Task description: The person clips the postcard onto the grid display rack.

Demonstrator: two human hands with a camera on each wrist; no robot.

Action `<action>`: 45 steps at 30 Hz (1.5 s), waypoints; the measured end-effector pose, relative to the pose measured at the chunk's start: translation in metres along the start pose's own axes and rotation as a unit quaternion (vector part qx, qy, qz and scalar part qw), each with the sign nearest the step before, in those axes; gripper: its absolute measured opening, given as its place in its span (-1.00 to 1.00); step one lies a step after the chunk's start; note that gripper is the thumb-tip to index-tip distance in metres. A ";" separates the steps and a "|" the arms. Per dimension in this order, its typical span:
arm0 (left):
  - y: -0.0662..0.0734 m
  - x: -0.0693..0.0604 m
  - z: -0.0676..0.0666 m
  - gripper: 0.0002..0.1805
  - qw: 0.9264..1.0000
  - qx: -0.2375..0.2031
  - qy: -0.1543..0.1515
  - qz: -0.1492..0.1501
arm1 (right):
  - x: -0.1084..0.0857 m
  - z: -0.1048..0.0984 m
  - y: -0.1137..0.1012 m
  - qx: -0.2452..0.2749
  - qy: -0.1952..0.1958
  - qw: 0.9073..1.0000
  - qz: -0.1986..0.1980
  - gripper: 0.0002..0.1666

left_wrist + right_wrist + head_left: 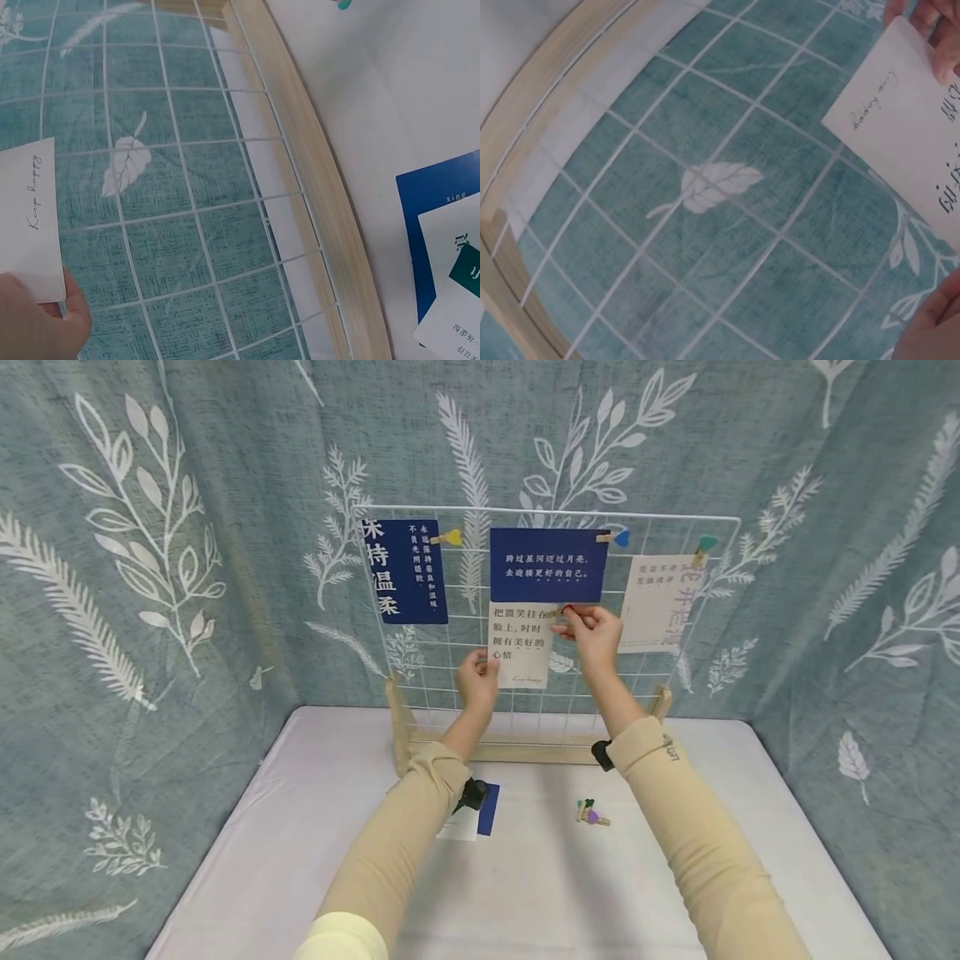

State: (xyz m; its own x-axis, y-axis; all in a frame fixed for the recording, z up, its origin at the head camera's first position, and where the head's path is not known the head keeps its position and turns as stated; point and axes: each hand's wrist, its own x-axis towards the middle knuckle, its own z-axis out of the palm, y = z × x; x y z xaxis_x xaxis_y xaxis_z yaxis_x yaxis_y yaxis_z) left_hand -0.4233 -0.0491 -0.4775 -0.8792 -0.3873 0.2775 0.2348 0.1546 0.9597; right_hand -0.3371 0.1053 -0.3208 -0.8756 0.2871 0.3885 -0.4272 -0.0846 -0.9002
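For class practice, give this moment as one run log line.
left hand: holds "Keep happy" card | right hand: pinches red clip near card's edge | other clips: on table

The white card point(525, 670) bears black lettering; two dark blue cards point(549, 539) point(411, 606) bear white characters. One clip point(567, 610) shows red, others yellow point(452, 537), blue point(622, 538) and green point(708, 545). White leaves pattern the grey-green curtain point(247, 460). The grid point(551, 512) is white, the sleeves point(390, 835) beige, the stand point(510, 752) pale tan.
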 end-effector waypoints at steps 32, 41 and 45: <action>-0.003 -0.013 -0.001 -0.90 0.994 -0.014 0.028 -0.101 | -0.010 -0.006 0.006 -0.042 0.000 0.998 -0.053 -0.74; 0.014 -0.024 -0.012 -0.90 0.995 -0.041 0.020 -0.093 | -0.014 -0.010 0.007 -0.055 -0.001 0.996 -0.075 -0.76; 0.053 -0.043 -0.027 -0.83 0.992 -0.048 0.002 -0.116 | -0.016 -0.011 0.008 -0.073 0.008 0.993 -0.090 -0.77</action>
State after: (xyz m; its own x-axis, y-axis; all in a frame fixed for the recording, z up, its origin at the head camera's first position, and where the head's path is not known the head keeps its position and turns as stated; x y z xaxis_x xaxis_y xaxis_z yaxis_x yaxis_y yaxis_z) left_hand -0.3616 -0.0482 -0.4372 -0.9125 -0.4061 0.0486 0.0644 -0.0255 0.9976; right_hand -0.3237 0.1107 -0.3360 -0.7838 0.2993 0.5442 -0.5384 0.1093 -0.8355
